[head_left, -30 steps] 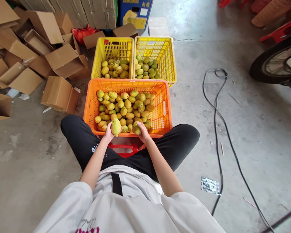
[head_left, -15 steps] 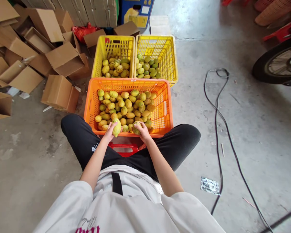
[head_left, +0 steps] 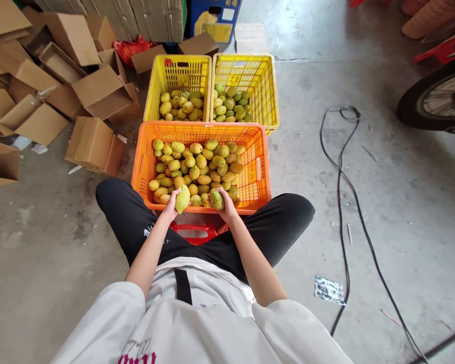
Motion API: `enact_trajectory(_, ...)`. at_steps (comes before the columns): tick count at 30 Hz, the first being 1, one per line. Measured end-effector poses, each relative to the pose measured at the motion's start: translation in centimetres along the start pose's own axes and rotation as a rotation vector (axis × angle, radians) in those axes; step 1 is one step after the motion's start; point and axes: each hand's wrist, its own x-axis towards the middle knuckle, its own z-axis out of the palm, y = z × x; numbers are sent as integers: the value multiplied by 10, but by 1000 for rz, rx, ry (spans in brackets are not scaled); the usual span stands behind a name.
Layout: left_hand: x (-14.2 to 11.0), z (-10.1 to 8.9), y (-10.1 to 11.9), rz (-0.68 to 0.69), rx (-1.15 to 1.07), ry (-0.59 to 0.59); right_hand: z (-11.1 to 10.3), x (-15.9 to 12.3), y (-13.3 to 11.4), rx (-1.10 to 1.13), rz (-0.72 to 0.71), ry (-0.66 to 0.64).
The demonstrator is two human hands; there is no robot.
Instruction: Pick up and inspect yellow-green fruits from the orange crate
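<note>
An orange crate (head_left: 258, 174) full of yellow-green fruit stands on the floor between my knees. My left hand (head_left: 170, 206) is closed round one yellow-green fruit (head_left: 182, 199) at the crate's near edge. Just to the right, my right hand (head_left: 227, 205) grips a greener fruit (head_left: 216, 199) lifted over the pile. Behind the orange crate stand two yellow crates: the left yellow crate (head_left: 156, 83) holds yellower fruit, the right yellow crate (head_left: 267, 86) holds greener fruit.
Open cardboard boxes (head_left: 93, 144) lie scattered at the left. A black cable (head_left: 339, 167) snakes across the concrete floor on the right. A wheel (head_left: 434, 98) sits at the far right. I sit on a red stool (head_left: 194, 231).
My right hand has lifted a greener fruit out of the pile and turned it up. My left hand has kept its fruit, shifting it slightly.
</note>
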Motion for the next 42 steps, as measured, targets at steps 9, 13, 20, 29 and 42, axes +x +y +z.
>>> enact_trajectory(9,0,0,-1,12,-28,-76,6,-7,0,-11,-25,-11)
enact_trajectory(13,2,-4,-5,86,22,-118,4,-4,1,-22,-19,38)
enact_trajectory(20,0,-4,-5,80,121,-97,5,-4,-2,34,36,38)
enact_trajectory(29,-7,2,3,13,75,-22,1,0,-5,19,163,30)
enact_trajectory(42,-4,2,6,-76,11,-68,0,9,0,118,101,117)
